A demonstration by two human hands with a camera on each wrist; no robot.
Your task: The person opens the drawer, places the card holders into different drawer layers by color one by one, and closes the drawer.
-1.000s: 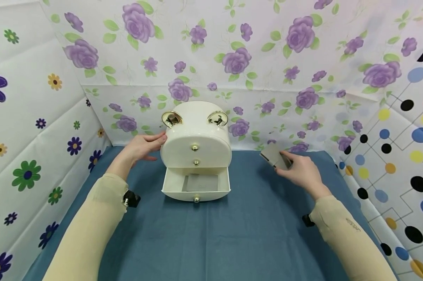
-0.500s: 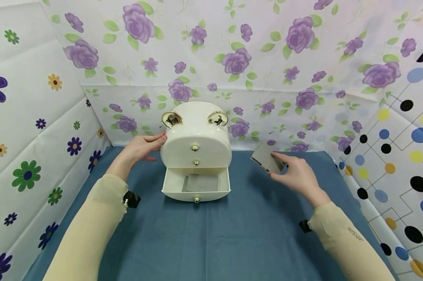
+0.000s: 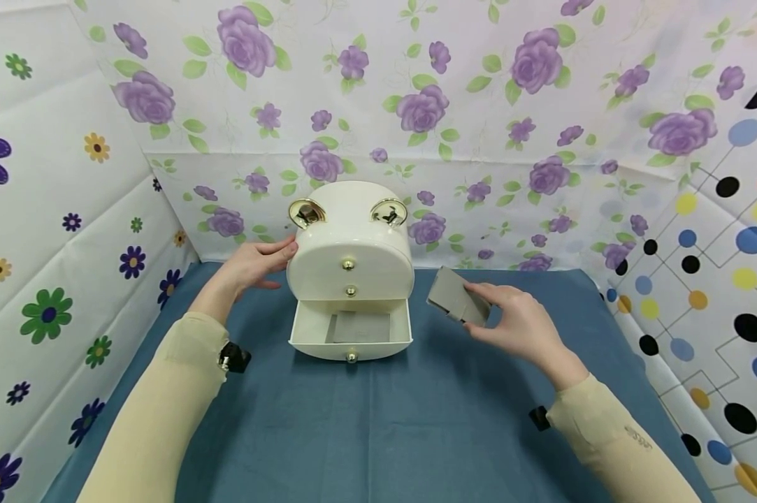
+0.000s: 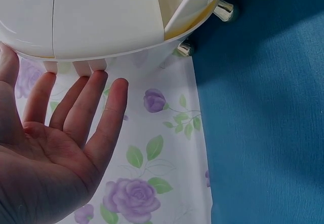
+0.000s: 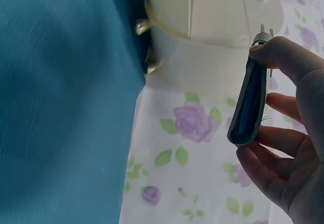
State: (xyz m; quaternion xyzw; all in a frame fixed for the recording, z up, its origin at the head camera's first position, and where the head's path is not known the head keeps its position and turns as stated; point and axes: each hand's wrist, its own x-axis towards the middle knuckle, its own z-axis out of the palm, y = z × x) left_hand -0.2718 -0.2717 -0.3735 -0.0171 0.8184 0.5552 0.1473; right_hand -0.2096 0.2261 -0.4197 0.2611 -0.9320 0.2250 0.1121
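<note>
A white drawer organizer [image 3: 356,234] with gold knobs stands at the back middle in the head view. Its bottom drawer [image 3: 312,337] is pulled out, and a flat grey rectangle [image 3: 361,327] lies inside. My left hand [image 3: 250,269] touches the organizer's left side with its fingertips; in the left wrist view its fingers [image 4: 101,120] are fairly straight. To the right of the organizer, my right hand [image 3: 519,318] pinches a flat grey case [image 3: 451,293] between thumb and fingers, raised and tilted. The right wrist view shows the case [image 5: 234,130] edge-on, with thin metal prongs at one end.
Blue cloth [image 3: 365,433] covers the table. A floral sheet [image 3: 472,140] hangs behind the organizer. Patterned sheets close in both sides. Two gold-rimmed round mirrors [image 3: 388,212] stick up from the organizer's top.
My right hand has moved left with the grey case, closer to the organizer, and the case now sits slightly lower in view. The left hand has stayed in place.
</note>
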